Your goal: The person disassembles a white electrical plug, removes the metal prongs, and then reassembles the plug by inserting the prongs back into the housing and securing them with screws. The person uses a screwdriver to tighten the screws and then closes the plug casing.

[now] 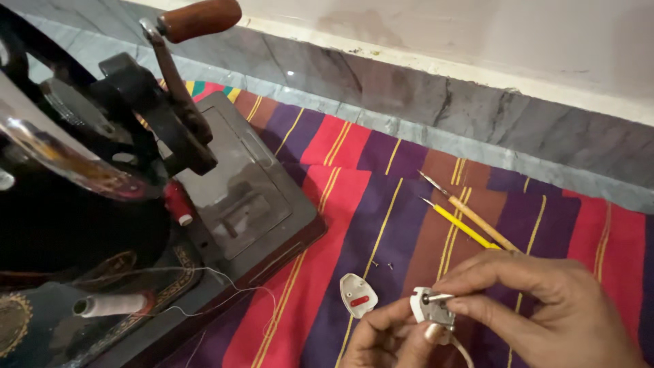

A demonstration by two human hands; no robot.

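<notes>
White plug body [430,308] between both hands

The black hand-crank sewing machine [82,170] runs off the left and bottom edges, so its base and needle end stay unseen. Both hands are cut by the bottom edge: the left hand [385,341] shows only fingers, the right hand [545,307] loses its wrist. The white plug body [432,310] is partly covered by fingertips (its cord leaves the picture below). Two tiny dark specks [381,264] on the striped cloth [354,204] are too small to identify.
</notes>
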